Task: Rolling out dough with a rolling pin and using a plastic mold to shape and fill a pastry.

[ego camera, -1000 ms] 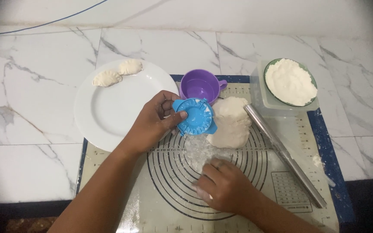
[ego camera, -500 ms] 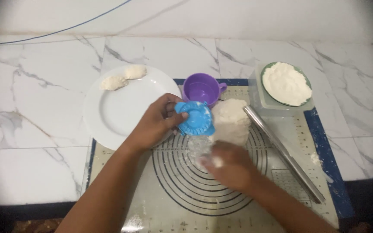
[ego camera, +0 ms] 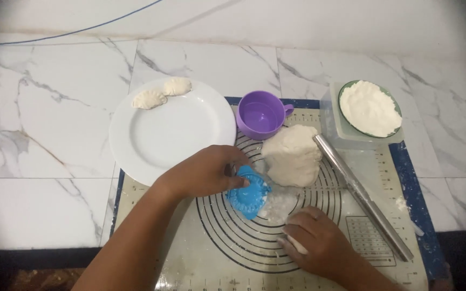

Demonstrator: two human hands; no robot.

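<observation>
My left hand (ego camera: 203,173) grips a blue round dumpling press (ego camera: 248,195), holding it low over the silicone baking mat (ego camera: 200,253). My right hand (ego camera: 319,242) lies on the mat at the lower right with its fingers curled around a small piece of white dough (ego camera: 296,243). A large lump of dough (ego camera: 292,155) sits just beyond the press, with a patch of loose flour (ego camera: 279,203) between the press and my right hand. A white plate (ego camera: 171,132) to the left carries two folded dumplings (ego camera: 162,92) at its far rim.
A purple cup (ego camera: 261,114) stands at the mat's far edge. A metal rolling pin (ego camera: 363,195) lies diagonally on the right. A green-rimmed bowl of flour (ego camera: 369,108) sits in a clear plastic container (ego camera: 334,125). White marble floor surrounds the mat.
My left hand has brought the blue press down from beside the purple cup to the mat. My right hand has shifted right and nearer to me.
</observation>
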